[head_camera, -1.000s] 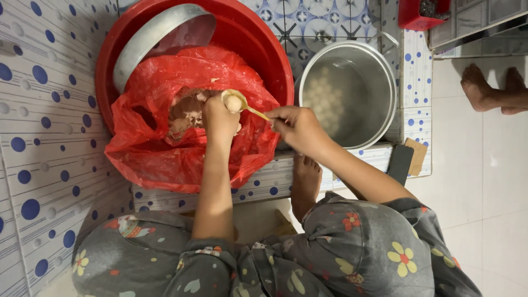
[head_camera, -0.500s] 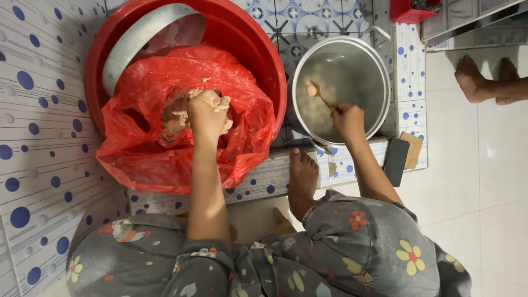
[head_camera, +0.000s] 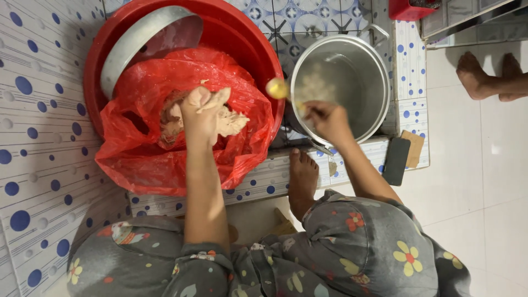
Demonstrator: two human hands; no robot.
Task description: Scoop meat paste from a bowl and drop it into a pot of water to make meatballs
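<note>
Looking down, head view: a person squats on pale tiles.
Left hand [head_camera: 202,113]: closed around a pale sticky lump of paste [head_camera: 230,120], over the crumpled red plastic bag [head_camera: 165,159] inside the round red plastic basin [head_camera: 242,38].
Right hand [head_camera: 327,120]: pinching a small yellow spoon [head_camera: 278,88] at the rim of the round steel pot [head_camera: 379,82].
Also: a dark phone [head_camera: 396,160] lies beside the pot.

White floor tiles [head_camera: 495,181] (some blue-dotted [head_camera: 38,137]), evenly lit.
</note>
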